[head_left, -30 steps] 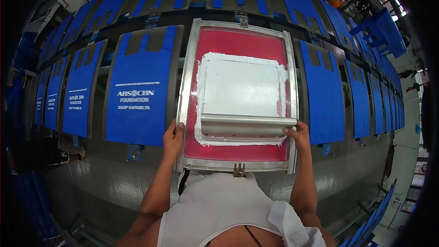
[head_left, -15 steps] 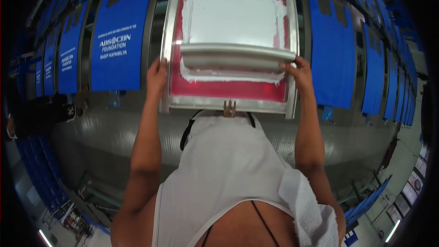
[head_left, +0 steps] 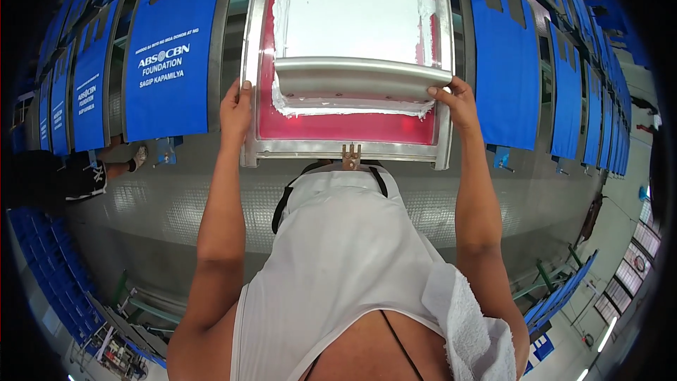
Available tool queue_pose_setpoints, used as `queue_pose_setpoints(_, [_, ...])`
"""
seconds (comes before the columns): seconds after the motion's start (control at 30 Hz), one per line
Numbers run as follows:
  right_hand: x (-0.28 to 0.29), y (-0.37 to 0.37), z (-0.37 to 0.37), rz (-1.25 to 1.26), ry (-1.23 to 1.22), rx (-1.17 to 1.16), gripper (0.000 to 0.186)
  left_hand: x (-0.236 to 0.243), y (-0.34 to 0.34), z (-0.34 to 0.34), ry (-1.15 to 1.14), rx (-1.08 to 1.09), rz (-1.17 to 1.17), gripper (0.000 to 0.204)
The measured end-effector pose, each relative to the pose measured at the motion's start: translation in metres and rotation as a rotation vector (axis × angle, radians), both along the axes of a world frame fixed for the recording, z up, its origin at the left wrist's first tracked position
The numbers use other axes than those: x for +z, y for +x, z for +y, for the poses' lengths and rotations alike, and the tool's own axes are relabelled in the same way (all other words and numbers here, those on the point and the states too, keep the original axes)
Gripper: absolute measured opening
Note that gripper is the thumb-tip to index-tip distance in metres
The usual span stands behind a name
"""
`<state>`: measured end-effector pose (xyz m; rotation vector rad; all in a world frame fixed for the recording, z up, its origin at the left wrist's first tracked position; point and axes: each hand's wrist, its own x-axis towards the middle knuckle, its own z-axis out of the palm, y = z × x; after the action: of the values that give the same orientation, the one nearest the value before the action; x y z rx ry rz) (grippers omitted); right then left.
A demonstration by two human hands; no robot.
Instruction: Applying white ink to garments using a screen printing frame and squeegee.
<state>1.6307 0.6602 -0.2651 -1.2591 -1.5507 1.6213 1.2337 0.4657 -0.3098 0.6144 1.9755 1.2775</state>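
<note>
A screen printing frame (head_left: 338,148) with metal sides and red mesh lies in front of me. White ink (head_left: 352,14) covers a wide rectangle of the mesh. Across the ink's near part rests a long metal squeegee (head_left: 360,79). My right hand (head_left: 457,99) grips the squeegee's right end, thumb on its near side, above the right rail. My left hand (head_left: 237,106) is closed around the frame's left rail, thumb on top. The squeegee's left end lies apart from that hand.
Blue fabric pieces, one a printed panel (head_left: 173,63) at left and one a plain panel (head_left: 501,63) at right, lie in rows on boards beside the frame. A bracket (head_left: 351,155) sits at the frame's near edge. Another person's leg (head_left: 120,168) shows at far left.
The view has shifted slightly, so the frame appears a little higher and further left. Both hands keep their holds, and the squeegee stays near the same part of the mesh.
</note>
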Motion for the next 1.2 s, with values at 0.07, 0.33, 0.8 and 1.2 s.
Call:
queue_pose_setpoints(0.07, [-0.004, 0.003, -0.002, 0.002, 0.003, -0.002, 0.03, -0.007, -0.003, -0.004, -0.008, 0.015, -0.035, 0.048])
queue_pose_setpoints(0.33, [0.059, -0.01, -0.021, -0.974, 0.537, 0.543, 0.035, 0.091, 0.029, 0.006, 0.136, -0.462, 0.668, 0.04])
queue_pose_setpoints(0.8, [0.034, -0.097, 0.1, -0.784, 1.197, 0.233, 0.032, 0.066, 0.0, 0.175, 0.189, -0.688, 1.115, 0.04])
queue_pose_setpoints(1.2, [0.069, -0.036, -0.047, -0.846, 0.734, 0.584, 0.039, 0.1, 0.062, 0.016, -0.096, -0.844, 0.898, 0.042])
